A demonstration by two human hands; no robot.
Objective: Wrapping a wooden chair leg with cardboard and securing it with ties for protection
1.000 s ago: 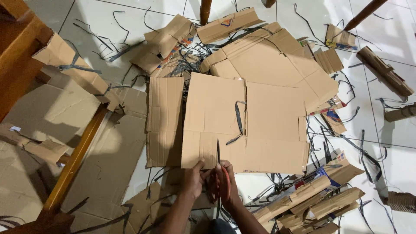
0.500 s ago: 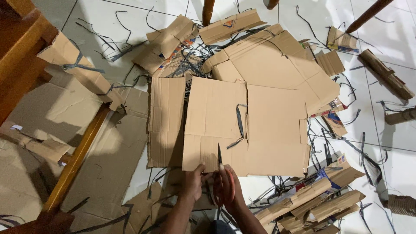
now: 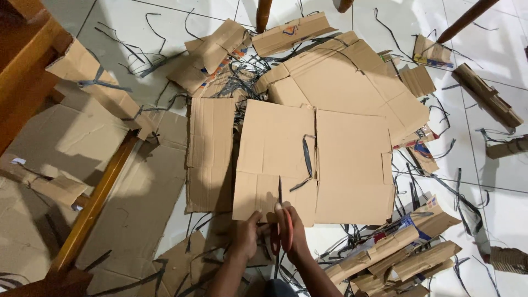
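A flattened brown cardboard box [image 3: 330, 165] lies on the tiled floor in front of me. My right hand [image 3: 291, 234] grips red-handled scissors [image 3: 281, 220], whose dark blades point away from me into the near edge of the cardboard. My left hand [image 3: 246, 234] pinches the near edge of the same sheet just left of the blades. A strip of dark tape [image 3: 306, 159] hangs along the sheet's middle seam.
A separate cardboard panel [image 3: 209, 154] lies to the left. More flattened boxes [image 3: 341, 77], scraps [image 3: 396, 253] and dark tape strips [image 3: 456, 192] litter the floor. Wooden furniture [image 3: 93, 203] stands at the left; chair legs [image 3: 263, 14] at the top.
The scissors have advanced slightly further into the cardboard edge. The sheet and both hands have shifted a little toward me in view.
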